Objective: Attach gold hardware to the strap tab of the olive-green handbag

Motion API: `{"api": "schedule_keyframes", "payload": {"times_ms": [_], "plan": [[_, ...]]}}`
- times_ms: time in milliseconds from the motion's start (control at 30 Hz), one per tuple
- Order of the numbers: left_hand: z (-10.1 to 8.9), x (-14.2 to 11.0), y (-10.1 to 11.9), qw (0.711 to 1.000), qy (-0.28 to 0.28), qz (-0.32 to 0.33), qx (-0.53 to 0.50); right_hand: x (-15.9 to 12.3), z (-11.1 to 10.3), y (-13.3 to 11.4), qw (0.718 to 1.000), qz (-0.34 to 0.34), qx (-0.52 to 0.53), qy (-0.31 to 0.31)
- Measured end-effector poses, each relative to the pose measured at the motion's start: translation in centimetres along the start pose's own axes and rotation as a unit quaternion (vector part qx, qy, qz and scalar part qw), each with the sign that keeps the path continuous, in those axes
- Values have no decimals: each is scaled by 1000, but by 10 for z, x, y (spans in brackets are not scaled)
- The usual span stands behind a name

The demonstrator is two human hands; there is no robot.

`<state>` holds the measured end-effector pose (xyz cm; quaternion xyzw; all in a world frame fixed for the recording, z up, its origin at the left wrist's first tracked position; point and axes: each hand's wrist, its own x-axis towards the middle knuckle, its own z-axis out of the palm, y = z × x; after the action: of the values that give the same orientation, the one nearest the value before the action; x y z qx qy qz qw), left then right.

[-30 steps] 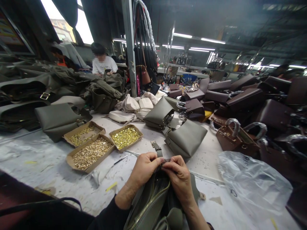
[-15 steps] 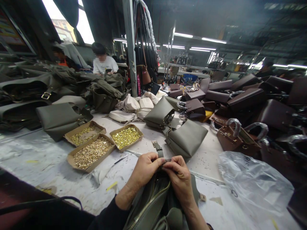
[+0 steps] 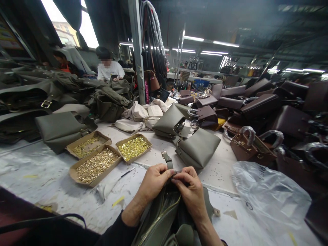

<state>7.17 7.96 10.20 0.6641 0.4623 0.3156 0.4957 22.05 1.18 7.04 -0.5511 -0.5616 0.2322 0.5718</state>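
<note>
Both of my hands pinch the top edge of an olive-green handbag (image 3: pixel 164 218) that lies in front of me with its gold zipper open. My left hand (image 3: pixel 153 181) is closed on the bag's rim beside a short strap with a metal buckle (image 3: pixel 167 159) that sticks up. My right hand (image 3: pixel 191 194) is closed on the same spot from the other side, fingertips meeting the left thumb. What the fingertips press between them is hidden.
Three cardboard trays of gold rivets (image 3: pixel 96 165) lie on the white worktable (image 3: pixel 46 174) to the left. More olive bags (image 3: pixel 198 147) sit behind, brown bags (image 3: pixel 252 148) pile up on the right, and a clear plastic bag (image 3: pixel 269 194) lies close by. A person (image 3: pixel 109 68) sits far back.
My hands stay pinched on the bag's top edge with only slight finger shifts. The view has drifted a little.
</note>
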Motion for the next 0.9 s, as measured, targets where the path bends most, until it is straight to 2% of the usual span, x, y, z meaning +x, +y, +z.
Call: {"api": "schedule_keyframes", "payload": {"times_ms": [200, 367, 533, 767, 900], "plan": [[1, -1, 3, 1000, 2, 12, 2, 1, 2, -1, 998, 34, 37, 42], [2, 1, 2, 1000, -4, 4, 3, 2, 4, -4, 995, 84, 54, 15], [0, 3, -4, 1000, -13, 8, 5, 5, 4, -8, 995, 101, -24, -1], [1, -1, -4, 998, 22, 43, 42, 12, 5, -10, 987, 33, -157, -30], [-2, -3, -2, 998, -22, 56, 14, 24, -1, -10, 981, 47, -178, -67]]}}
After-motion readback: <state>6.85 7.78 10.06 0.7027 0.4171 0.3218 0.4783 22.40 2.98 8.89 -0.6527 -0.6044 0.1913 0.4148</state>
